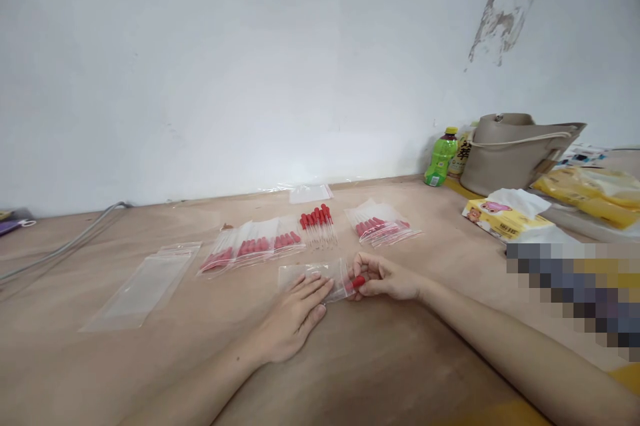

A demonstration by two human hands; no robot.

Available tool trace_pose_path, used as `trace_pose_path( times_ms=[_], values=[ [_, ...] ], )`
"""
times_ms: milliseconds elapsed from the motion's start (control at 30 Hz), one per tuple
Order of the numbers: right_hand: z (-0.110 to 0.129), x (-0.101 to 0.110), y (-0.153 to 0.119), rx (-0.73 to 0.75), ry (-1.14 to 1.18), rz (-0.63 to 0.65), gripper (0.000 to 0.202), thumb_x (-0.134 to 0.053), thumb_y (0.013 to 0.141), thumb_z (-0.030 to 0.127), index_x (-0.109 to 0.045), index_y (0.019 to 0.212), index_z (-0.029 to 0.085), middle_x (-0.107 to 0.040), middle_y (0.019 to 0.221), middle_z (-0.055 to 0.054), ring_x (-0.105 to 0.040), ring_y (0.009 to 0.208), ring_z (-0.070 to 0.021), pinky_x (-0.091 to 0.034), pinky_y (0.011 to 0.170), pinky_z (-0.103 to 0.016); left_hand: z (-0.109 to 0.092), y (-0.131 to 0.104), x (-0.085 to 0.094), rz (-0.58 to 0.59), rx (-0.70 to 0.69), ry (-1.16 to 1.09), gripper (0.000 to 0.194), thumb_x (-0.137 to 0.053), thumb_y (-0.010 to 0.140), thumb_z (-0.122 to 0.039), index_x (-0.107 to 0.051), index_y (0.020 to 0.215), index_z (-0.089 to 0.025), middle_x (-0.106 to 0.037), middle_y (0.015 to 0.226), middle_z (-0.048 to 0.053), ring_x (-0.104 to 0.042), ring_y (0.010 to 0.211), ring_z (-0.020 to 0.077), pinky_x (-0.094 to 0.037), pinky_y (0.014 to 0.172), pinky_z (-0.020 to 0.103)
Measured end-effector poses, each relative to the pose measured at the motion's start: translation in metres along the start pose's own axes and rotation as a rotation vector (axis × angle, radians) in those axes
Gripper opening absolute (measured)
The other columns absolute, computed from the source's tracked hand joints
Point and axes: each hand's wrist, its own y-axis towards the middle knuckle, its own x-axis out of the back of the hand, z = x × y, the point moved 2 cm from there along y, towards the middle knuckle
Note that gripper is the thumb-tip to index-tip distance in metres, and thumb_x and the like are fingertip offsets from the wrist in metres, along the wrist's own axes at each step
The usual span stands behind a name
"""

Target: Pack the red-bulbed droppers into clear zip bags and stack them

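Note:
My left hand (295,319) lies flat with fingers extended on a clear zip bag (295,273) on the brown table covering. At the bag's right end, my right hand (383,278) pinches a red-bulbed dropper (358,282), whose clear stem reaches into the bag. Behind the hands is a loose pile of red-bulbed droppers (317,218). Filled bags (255,246) with red bulbs overlap to the left of the pile, and another filled group (377,229) sits to its right. A flat clear bag (150,286) lies farther left.
More bags (310,194) lie by the wall. At the right are a green bottle (442,158), a beige bag (505,153), a tissue box (505,216) and yellow packaging (595,193). A grey cable (75,239) crosses the left side.

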Motion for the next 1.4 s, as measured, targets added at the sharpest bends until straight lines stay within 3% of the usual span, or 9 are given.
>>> trace_pose_path(
  times_ms=[167,333,533,700,767,867,1033,1200,1400],
  values=[
    [0.002,0.015,-0.002,-0.014,-0.086,-0.081,0.027,-0.068,0.058,0.021,-0.045,0.072,0.017,-0.060,0.075,0.002,-0.059,0.068,-0.0099,-0.046,0.065,-0.025,0.006,-0.005,0.011,-0.015,0.006,-0.070,0.040,-0.032,0.091,-0.029,-0.031,0.130,-0.027,-0.031,0.136,0.001,-0.031,0.123,0.0190,-0.029,0.100,0.038],
    [-0.003,0.030,-0.002,-0.090,-0.091,-0.125,0.024,-0.066,0.059,0.022,-0.047,0.073,0.016,-0.060,0.065,0.003,-0.059,0.058,-0.0105,-0.047,0.055,-0.024,0.019,-0.010,0.018,-0.014,-0.027,-0.050,0.038,-0.044,0.086,-0.031,-0.042,0.124,-0.029,-0.045,0.127,0.002,-0.041,0.116,0.0197,-0.034,0.096,0.037],
    [-0.002,0.021,-0.001,-0.164,-0.299,-0.216,0.022,-0.065,0.060,0.029,-0.054,0.071,0.015,-0.056,0.052,0.004,-0.050,0.045,-0.0074,-0.037,0.041,-0.017,0.017,-0.009,0.013,-0.035,-0.007,-0.056,0.039,-0.047,0.084,-0.036,-0.044,0.122,-0.029,-0.048,0.124,0.002,-0.041,0.115,0.0199,-0.033,0.097,0.038],
    [0.012,0.010,0.001,0.022,-0.529,-0.050,0.030,-0.057,0.068,0.043,-0.059,0.060,0.014,-0.054,0.065,0.000,-0.048,0.057,-0.0085,-0.038,0.050,-0.020,0.016,-0.008,0.014,-0.058,-0.010,-0.092,0.039,-0.047,0.084,-0.037,-0.044,0.122,-0.029,-0.050,0.122,0.003,-0.042,0.113,0.0210,-0.033,0.096,0.039],
    [0.014,0.012,0.000,0.001,-0.561,-0.034,0.039,-0.051,0.073,0.047,-0.053,0.052,0.013,-0.050,0.061,0.001,-0.045,0.054,-0.0071,-0.036,0.048,-0.019,0.017,-0.008,0.014,-0.060,-0.016,-0.099,0.039,-0.047,0.084,-0.037,-0.045,0.122,-0.028,-0.050,0.121,0.003,-0.043,0.113,0.0213,-0.033,0.096,0.039],
    [0.011,0.016,-0.002,-0.161,-0.510,-0.126,0.044,-0.044,0.075,0.053,-0.050,0.055,0.014,-0.041,0.048,0.005,-0.035,0.040,-0.0042,-0.026,0.037,-0.017,0.018,-0.007,0.013,-0.059,-0.014,-0.098,0.039,-0.047,0.084,-0.037,-0.045,0.122,-0.028,-0.050,0.121,0.003,-0.043,0.113,0.0212,-0.033,0.096,0.039],
    [0.006,0.009,-0.004,-0.253,-0.388,-0.235,0.037,-0.062,0.062,0.048,-0.059,0.079,0.015,-0.051,0.054,0.004,-0.041,0.041,-0.0044,-0.029,0.034,-0.015,0.018,-0.008,0.013,-0.053,-0.016,-0.090,0.040,-0.047,0.084,-0.036,-0.044,0.123,-0.029,-0.048,0.123,0.003,-0.041,0.114,0.0220,-0.032,0.096,0.040],
    [-0.003,0.005,0.000,-0.288,-0.236,-0.446,0.029,-0.063,0.061,0.042,-0.052,0.065,0.015,-0.045,0.040,0.007,-0.034,0.031,-0.0027,-0.020,0.028,-0.014,0.017,-0.009,0.013,-0.057,-0.021,-0.097,0.039,-0.047,0.084,-0.034,-0.044,0.122,-0.028,-0.045,0.126,0.004,-0.040,0.114,0.0215,-0.032,0.096,0.039],
    [-0.010,0.004,0.003,-0.281,-0.142,-0.449,0.021,-0.055,0.067,0.037,-0.047,0.071,0.017,-0.036,0.035,0.011,-0.022,0.025,-0.0026,-0.011,0.025,-0.016,0.017,-0.009,0.013,-0.095,-0.030,-0.137,0.027,-0.049,0.083,-0.031,-0.053,0.109,-0.023,-0.049,0.119,0.005,-0.042,0.111,0.0208,-0.033,0.095,0.037]
  ],
)
